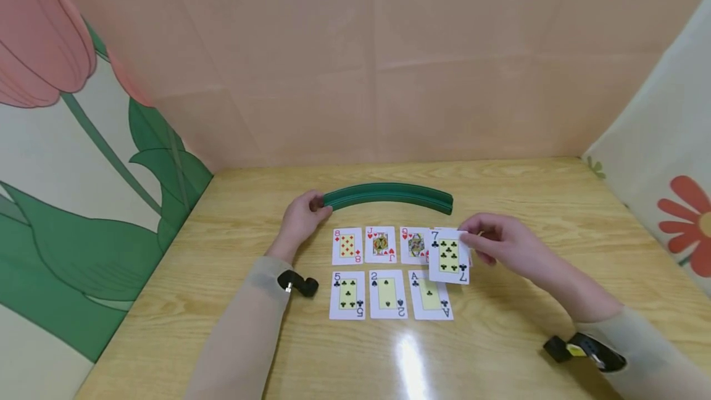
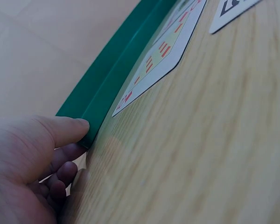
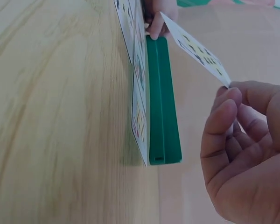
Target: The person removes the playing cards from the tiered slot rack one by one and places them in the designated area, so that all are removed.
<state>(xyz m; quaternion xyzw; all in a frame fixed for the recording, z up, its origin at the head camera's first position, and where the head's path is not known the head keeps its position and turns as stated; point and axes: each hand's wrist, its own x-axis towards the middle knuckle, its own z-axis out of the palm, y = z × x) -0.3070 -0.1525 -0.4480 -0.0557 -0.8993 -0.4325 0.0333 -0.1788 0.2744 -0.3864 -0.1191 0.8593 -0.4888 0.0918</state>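
Note:
A curved green card holder (image 1: pixel 389 192) lies on the table behind two rows of playing cards. My left hand (image 1: pixel 302 220) pinches its left end, thumb on the front face, as the left wrist view also shows. Between the thumb and fingers of my right hand (image 1: pixel 500 242) is the seven of clubs (image 1: pixel 449 256), gripped by its upper right corner. In the right wrist view this card (image 3: pixel 198 49) is raised off the table. It overlaps the queen of hearts (image 1: pixel 413 245), the ace of clubs (image 1: pixel 429 304) and another card mostly hidden behind it.
In the back row lie the eight of diamonds (image 1: pixel 347 246) and jack of hearts (image 1: pixel 380 244). The front row has the five of clubs (image 1: pixel 347 295) and two of spades (image 1: pixel 388 294). Cloth walls stand behind the wooden table (image 1: pixel 222 326) and at both sides.

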